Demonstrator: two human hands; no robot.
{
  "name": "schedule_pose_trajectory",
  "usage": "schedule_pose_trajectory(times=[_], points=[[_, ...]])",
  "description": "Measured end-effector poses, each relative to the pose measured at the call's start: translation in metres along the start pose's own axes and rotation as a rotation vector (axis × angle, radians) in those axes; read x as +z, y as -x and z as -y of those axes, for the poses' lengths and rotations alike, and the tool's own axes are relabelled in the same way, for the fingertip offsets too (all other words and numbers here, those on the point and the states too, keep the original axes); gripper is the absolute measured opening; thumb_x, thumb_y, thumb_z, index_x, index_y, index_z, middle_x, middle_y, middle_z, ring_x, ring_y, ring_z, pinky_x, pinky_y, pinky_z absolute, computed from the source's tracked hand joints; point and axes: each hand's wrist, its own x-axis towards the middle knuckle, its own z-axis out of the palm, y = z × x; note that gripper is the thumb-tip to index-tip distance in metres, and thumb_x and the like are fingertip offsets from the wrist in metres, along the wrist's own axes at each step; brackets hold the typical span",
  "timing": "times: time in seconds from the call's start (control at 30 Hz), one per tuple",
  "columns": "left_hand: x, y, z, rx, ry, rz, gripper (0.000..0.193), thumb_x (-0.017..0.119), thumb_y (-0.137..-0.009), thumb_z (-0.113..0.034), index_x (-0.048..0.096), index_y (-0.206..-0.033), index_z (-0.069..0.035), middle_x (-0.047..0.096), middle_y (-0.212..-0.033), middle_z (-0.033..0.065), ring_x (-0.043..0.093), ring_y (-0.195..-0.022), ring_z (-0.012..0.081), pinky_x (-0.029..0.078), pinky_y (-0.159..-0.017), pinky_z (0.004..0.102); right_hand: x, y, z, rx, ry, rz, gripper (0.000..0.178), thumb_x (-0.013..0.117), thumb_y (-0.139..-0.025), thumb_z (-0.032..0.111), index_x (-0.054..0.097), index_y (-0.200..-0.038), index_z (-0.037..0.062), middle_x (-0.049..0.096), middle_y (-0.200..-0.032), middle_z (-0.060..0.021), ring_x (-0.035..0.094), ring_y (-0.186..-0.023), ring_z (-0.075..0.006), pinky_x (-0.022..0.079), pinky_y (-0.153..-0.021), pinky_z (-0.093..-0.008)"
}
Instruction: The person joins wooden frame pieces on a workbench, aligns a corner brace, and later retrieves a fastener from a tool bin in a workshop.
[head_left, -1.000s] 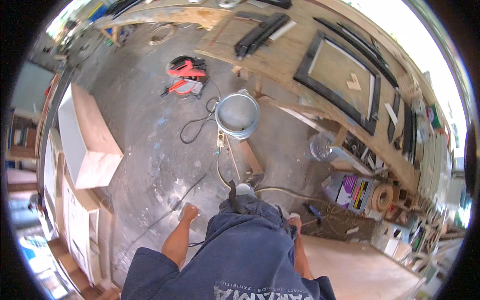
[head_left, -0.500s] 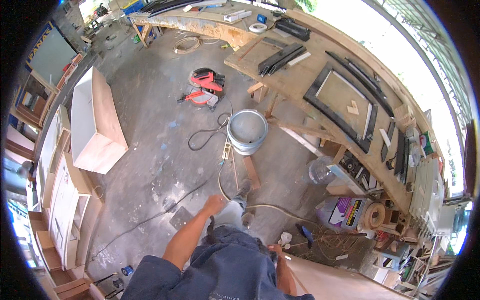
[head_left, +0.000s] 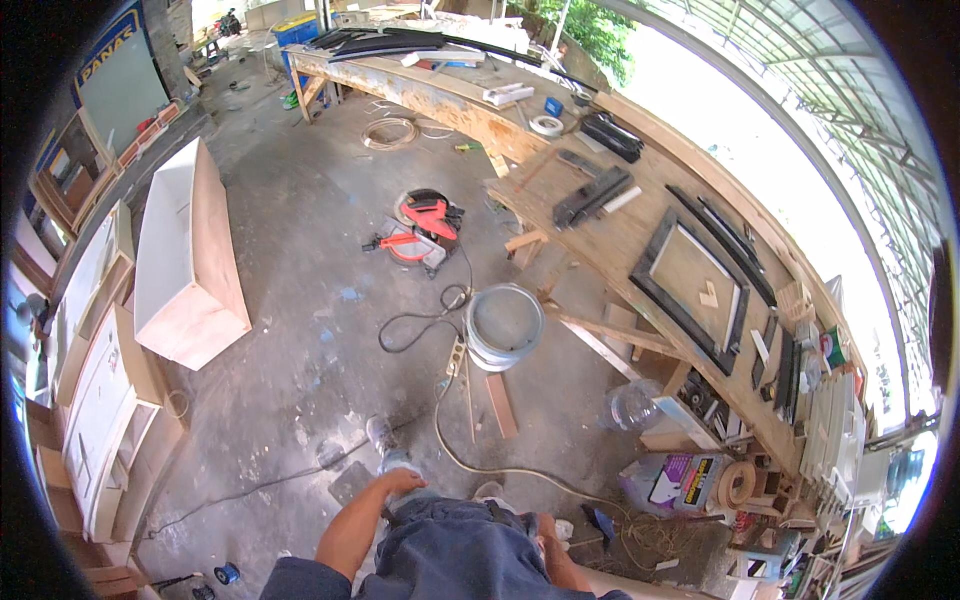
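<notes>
The left hand is held low over the trouser leg, with its fingers bent in a loose curl; whether anything is held in it cannot be told. A flat dark plate is seen on the floor, just to the left of this hand and apart from it. The right hand is held down by the side of the dark blue shirt and is partly hidden, so whether it is wide or narrow cannot be told. A small white crumpled thing is seen just to its right; whether the two are touching cannot be told. Ahead of both hands, a brown board is laid near a round grey bucket. A red saw is set farther off, well apart from both hands.
</notes>
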Motion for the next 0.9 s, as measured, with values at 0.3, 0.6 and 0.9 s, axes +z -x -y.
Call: schedule_pose_trajectory(times=[0.3,0.6,0.9], points=[[-0.039,0.071,0.223,0.178,0.076,-0.103,0.036,0.053,-0.089,-0.034,0.069,-0.113,-0.013,0.067,-0.116,0.0160,0.064,-0.107,0.0337,0.048,-0.093,0.0418,-0.030,-0.105,0.254,0.011,0.321,0.151,0.029,0.067,-0.080,0.031,0.072,-0.101,0.0118,0.072,-0.092,-0.0141,0.069,-0.086,-0.0304,0.054,-0.080,-0.0420],[-0.102,0.148,0.293,0.072,0.416,-0.050,0.041,0.062,-0.084,-0.025,0.066,-0.123,-0.013,0.059,-0.137,0.0031,0.061,-0.115,0.0251,0.051,-0.091,0.0375,0.019,-0.183,0.524,-0.205,-0.034,-0.050,0.038,0.055,-0.090,0.038,0.070,-0.096,0.0037,0.069,-0.092,-0.0210,0.067,-0.090,-0.0374,0.050,-0.077,-0.0468],[-0.266,0.119,0.362,-0.180,1.209,-0.596,0.029,0.064,-0.091,-0.026,0.073,-0.102,-0.001,0.072,-0.090,0.0079,0.067,-0.078,0.0163,0.053,-0.070,0.0319,0.054,-0.312,0.533,-0.447,0.400,0.060,0.040,0.059,-0.082,0.041,0.071,-0.085,0.0031,0.069,-0.081,-0.0205,0.066,-0.078,-0.0406,0.052,-0.070,-0.0495]])
